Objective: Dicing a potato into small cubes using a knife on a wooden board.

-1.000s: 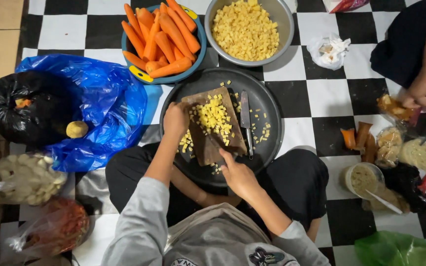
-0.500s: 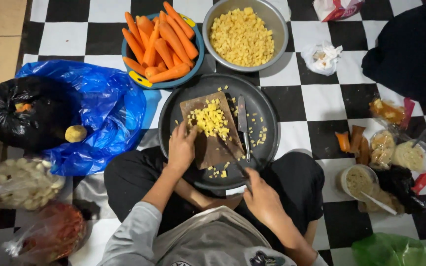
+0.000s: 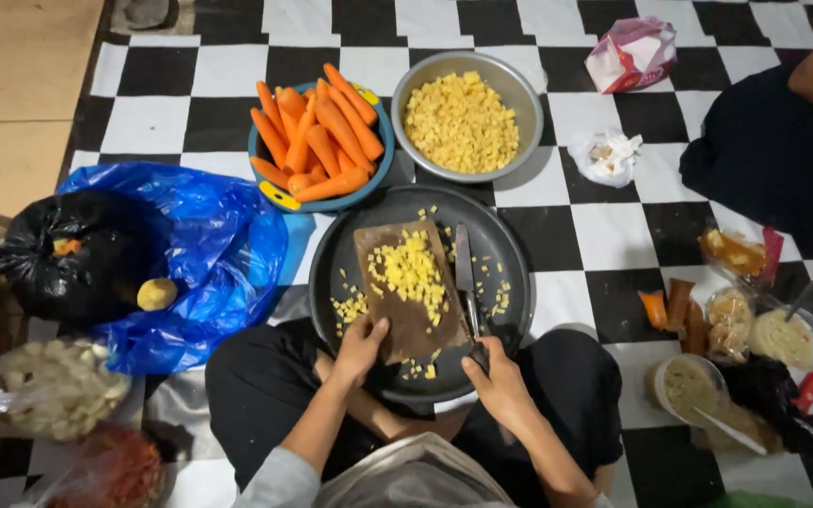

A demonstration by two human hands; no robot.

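Floor tiles (image 3: 604, 310) in black and white checks carry everything in the head view, the only one there is. A round dark tray (image 3: 501, 246) lies on them just in front of the seated person's legs. On it sits a brown cutting board (image 3: 406, 320), tilted a little, with a heap of small yellow cubes (image 3: 411, 273) on its upper half and loose cubes scattered over the tray on both sides. The left hand (image 3: 361, 346) grips the board's near left corner, fingers curled over the edge. The right hand (image 3: 499, 384) is clenched around the handle of a knife (image 3: 464, 271), whose blade lies flat on the tray along the board's right edge, pointing away from the person. Beyond the tray's far rim stand a blue bowl (image 3: 265, 183) piled with peeled carrots (image 3: 317, 136) and, just beside it, a metal bowl (image 3: 525, 94) full of yellow cubes. A blue plastic bag (image 3: 223, 249) lies left of the tray, touching a black bag (image 3: 68, 259).
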